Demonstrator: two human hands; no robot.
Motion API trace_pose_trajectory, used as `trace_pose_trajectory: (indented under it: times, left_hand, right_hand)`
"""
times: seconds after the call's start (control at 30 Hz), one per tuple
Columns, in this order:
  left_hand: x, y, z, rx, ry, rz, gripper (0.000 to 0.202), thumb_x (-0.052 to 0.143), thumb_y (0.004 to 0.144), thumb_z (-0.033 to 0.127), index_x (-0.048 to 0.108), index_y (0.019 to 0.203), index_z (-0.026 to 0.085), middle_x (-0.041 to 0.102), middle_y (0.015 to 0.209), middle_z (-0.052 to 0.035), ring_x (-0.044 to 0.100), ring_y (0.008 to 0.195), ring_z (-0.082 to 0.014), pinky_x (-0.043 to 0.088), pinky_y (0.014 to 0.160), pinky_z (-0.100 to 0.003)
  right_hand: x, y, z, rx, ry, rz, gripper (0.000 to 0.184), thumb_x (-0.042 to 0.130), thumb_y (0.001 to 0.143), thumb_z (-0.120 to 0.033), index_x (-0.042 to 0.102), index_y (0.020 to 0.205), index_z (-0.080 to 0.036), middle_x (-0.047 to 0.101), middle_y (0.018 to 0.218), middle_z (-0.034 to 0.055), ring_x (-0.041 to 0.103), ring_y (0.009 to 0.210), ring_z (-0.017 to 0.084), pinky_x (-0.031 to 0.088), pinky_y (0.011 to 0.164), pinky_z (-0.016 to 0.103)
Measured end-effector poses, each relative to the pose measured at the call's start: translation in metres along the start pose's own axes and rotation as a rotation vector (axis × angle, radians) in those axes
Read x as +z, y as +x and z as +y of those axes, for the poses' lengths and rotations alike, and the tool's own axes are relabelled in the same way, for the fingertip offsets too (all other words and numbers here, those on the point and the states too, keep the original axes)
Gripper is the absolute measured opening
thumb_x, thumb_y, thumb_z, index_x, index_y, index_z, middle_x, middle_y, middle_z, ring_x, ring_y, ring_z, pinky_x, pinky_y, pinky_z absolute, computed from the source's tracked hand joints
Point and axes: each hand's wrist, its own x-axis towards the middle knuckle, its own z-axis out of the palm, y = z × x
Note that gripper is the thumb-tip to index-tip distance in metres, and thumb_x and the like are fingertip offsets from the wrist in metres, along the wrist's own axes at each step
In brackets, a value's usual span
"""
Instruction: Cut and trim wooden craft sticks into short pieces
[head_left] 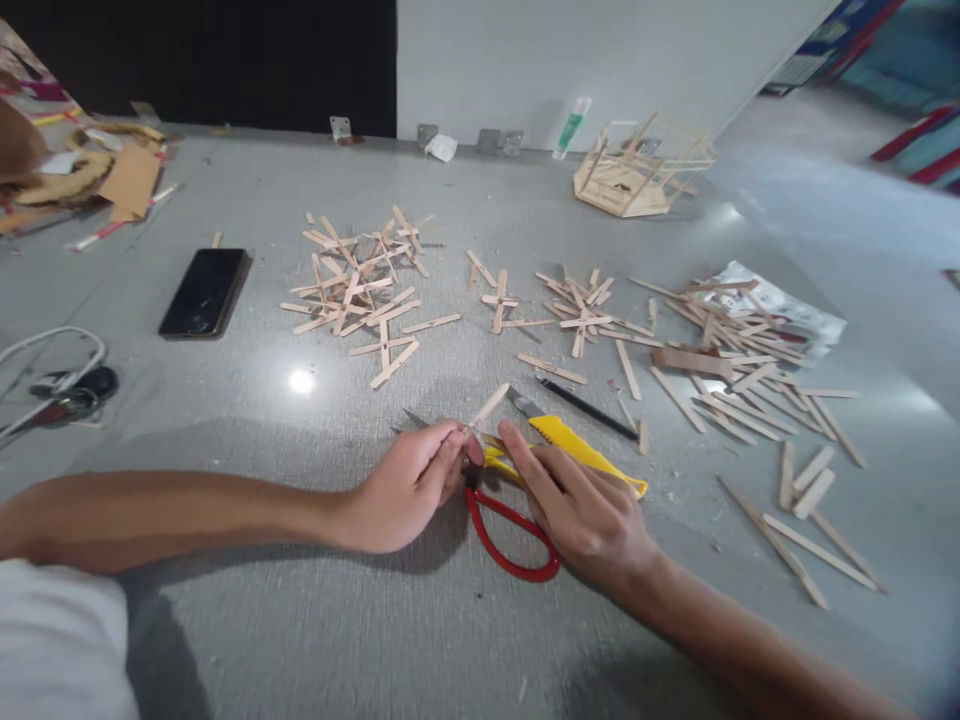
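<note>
My left hand (409,485) is closed in a pinch on a wooden craft stick (489,405), which points up and to the right. Facing it, my right hand (589,505) is curled with the index finger stretched towards the stick. A thin edge and a yellow part show at its fingertips, but what it grips is mostly hidden. Scissors with a red handle loop (551,572) lie beneath both hands, their blade tips poking out past my left hand. Just beyond my right hand rests a yellow utility knife (589,455) with its blade out. A black pen-like tool (587,408) lies behind it.
Crossed, joined sticks (351,290) cover the middle back. Loose sticks (750,395) and a plastic packet (795,310) lie right. A stick framework (626,185) and a green-white tube (572,128) stand near the wall. Left are a phone (205,293), a cable (56,335) and cardboard scraps (131,182).
</note>
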Motion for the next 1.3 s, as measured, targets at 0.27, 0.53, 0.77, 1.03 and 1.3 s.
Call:
trace_pose_trajectory:
  times: [0.27,0.53,0.77,1.03,1.3]
  left_hand:
    - [-0.01,0.005,-0.003,0.084,0.427,0.074,0.033,0.036,0.11,0.032,0.057,0.088,0.02,0.067,0.077,-0.0025,0.058,0.065,-0.015,0.042,0.068,-0.028]
    - [-0.009,0.003,-0.001,0.087,0.534,0.093,0.034,0.036,0.112,0.036,0.061,0.094,0.02,0.063,0.074,0.0004,0.056,0.063,-0.0138,0.041,0.064,-0.025]
    - [-0.007,-0.001,0.001,0.292,0.522,0.216,0.031,0.045,0.11,0.028,0.072,0.12,0.016,0.076,0.094,-0.0076,0.067,0.077,-0.0164,0.05,0.075,-0.027]
    - [-0.003,0.0,0.015,-0.065,0.008,0.109,0.038,0.051,0.107,0.049,0.067,0.098,0.016,0.045,0.063,0.0054,0.039,0.052,-0.0092,0.033,0.049,-0.022]
    - [-0.003,0.002,0.02,-0.18,-0.323,0.004,0.048,0.064,0.096,0.063,0.065,0.092,0.015,0.031,0.056,0.0108,0.028,0.047,-0.0064,0.028,0.043,-0.02]
  right_hand:
    - [-0.005,0.0,-0.015,0.062,-0.072,-0.06,0.083,0.042,0.1,0.007,0.003,0.172,-0.005,0.075,0.073,0.0041,0.067,0.052,0.02,0.054,0.045,0.031]
    - [0.001,-0.008,-0.016,0.171,0.056,0.01,0.088,0.05,0.099,0.006,0.009,0.174,-0.017,0.078,0.077,0.0034,0.07,0.055,0.019,0.058,0.053,0.03]
    - [0.002,-0.005,-0.012,0.152,0.062,0.051,0.086,0.053,0.104,0.001,0.005,0.174,-0.014,0.08,0.079,0.0039,0.072,0.058,0.018,0.061,0.057,0.03]
    - [0.005,-0.003,-0.01,0.133,0.013,0.05,0.082,0.05,0.105,0.0,0.008,0.174,-0.013,0.078,0.076,0.0032,0.068,0.053,0.017,0.056,0.05,0.029]
    - [0.006,-0.004,-0.006,0.136,0.002,0.036,0.079,0.051,0.106,-0.004,0.011,0.174,-0.014,0.079,0.079,0.0041,0.071,0.056,0.018,0.056,0.052,0.029]
